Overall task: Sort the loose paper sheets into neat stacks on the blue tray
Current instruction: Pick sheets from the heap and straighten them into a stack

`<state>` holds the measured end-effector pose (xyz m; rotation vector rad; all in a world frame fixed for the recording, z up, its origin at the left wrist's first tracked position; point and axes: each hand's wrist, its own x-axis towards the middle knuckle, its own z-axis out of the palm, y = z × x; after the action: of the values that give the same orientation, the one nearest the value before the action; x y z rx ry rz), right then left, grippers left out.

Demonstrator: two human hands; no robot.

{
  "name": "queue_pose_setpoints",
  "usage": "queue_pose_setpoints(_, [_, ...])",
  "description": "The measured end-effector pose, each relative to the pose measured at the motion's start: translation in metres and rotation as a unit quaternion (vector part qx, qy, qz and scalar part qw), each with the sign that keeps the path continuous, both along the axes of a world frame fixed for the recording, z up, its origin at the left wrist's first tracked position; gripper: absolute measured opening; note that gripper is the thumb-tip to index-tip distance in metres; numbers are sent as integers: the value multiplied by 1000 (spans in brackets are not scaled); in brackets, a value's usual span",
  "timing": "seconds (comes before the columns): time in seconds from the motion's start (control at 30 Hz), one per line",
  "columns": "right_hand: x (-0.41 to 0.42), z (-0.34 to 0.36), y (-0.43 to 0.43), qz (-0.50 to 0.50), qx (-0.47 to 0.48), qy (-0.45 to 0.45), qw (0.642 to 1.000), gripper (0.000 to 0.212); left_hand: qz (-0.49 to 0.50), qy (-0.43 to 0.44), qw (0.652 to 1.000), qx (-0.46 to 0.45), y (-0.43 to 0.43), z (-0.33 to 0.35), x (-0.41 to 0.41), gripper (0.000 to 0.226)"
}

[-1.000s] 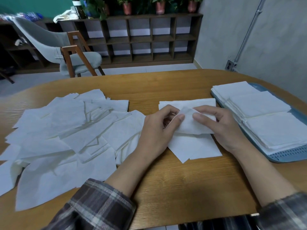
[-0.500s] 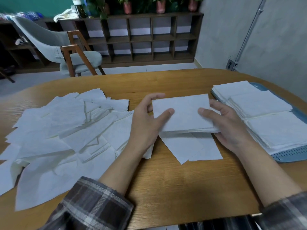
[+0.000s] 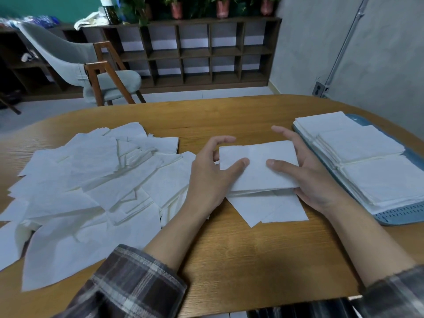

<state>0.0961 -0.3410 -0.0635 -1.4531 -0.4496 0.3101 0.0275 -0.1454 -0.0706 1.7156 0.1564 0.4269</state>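
In the head view a small stack of folded white sheets is held between my hands at the table's middle, slightly raised. My left hand pinches its left edge, thumb on top. My right hand grips the right edge, thumb on top and forefinger stretched out beyond it. Two loose sheets lie flat under the stack. A wide pile of loose paper sheets covers the table's left side. The blue tray at the right carries neat white stacks.
The wooden table has bare wood in front of my hands and beyond them. A grey chair and a low shelf unit with potted plants stand behind the table. A grey wall runs close behind the tray.
A second ago my fingers worked a single sheet on the table. Since then both hands took up the small stack by its sides, and my right forefinger has spread outward.
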Motion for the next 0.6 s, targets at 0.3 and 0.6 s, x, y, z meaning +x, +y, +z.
queue_pose_setpoints(0.3, [-1,4,-1,-36,36,-24,998,77,-50,36,998,-27,4,10,-3,64])
queue_pose_setpoints(0.6, [6,-5,-7,-86,-171,-139,972,34,-24,-40,983,177,5,-9,7,67])
